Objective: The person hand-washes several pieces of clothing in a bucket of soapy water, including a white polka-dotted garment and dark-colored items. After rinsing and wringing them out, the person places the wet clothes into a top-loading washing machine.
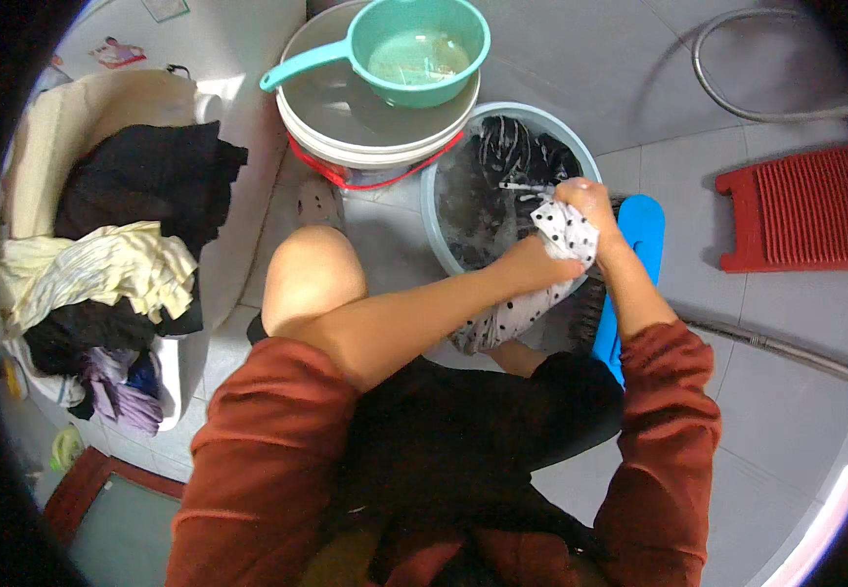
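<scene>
Both of my hands grip a white cloth with black dots [565,229] over the near right rim of a pale blue basin [430,220]. My left hand [535,265] is closed around its middle, and my right hand [587,204] clasps its upper end. The cloth's lower part hangs outside the basin, towards my foot. Soapy grey water and dark wet fabric [506,147] fill the basin. A narrow white dotted strip [527,188] sticks out beside my right hand over the water.
A white bucket [321,139] bears a turquoise dipper [424,62]. At right are a blue broom head [641,227], its metal pole [791,348], a red washboard [820,209] and a metal hose [703,70]. Clothes [145,183] are draped over a white appliance or tub at left.
</scene>
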Motion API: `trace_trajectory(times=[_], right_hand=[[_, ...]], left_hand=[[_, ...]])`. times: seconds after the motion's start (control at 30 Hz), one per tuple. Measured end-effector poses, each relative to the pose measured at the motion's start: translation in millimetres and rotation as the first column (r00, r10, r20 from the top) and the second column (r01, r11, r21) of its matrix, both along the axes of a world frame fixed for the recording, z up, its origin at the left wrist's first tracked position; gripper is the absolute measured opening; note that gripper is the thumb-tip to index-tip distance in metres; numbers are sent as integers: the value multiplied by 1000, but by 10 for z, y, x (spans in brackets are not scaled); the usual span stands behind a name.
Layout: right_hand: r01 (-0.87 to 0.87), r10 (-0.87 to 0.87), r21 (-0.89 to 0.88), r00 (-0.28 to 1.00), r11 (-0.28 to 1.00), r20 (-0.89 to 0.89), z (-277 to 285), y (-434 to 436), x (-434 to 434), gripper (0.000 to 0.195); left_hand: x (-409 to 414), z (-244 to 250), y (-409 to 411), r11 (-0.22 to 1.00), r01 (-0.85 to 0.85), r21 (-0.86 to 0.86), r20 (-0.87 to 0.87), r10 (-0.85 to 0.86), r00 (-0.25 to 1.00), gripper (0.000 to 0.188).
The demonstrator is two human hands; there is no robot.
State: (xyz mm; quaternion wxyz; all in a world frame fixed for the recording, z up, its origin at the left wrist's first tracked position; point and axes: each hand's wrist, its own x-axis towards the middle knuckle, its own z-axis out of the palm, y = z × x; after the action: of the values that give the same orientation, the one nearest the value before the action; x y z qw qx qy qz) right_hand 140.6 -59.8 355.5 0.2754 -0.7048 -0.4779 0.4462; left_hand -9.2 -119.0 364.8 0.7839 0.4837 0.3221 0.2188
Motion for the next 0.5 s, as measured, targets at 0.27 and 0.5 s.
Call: trace_trajectory(times=[0.27,0.5], right_hand=[[320,-312,-154,534,935,-786,4,-446,-22,46],[-30,104,143,830,989,-548,-277,-1106,-176,41]], left_hand=[[-295,285,-33,989,-92,114,139,75,987,64],[-684,956,-119,883,-469,-21,469,423,775,51]])
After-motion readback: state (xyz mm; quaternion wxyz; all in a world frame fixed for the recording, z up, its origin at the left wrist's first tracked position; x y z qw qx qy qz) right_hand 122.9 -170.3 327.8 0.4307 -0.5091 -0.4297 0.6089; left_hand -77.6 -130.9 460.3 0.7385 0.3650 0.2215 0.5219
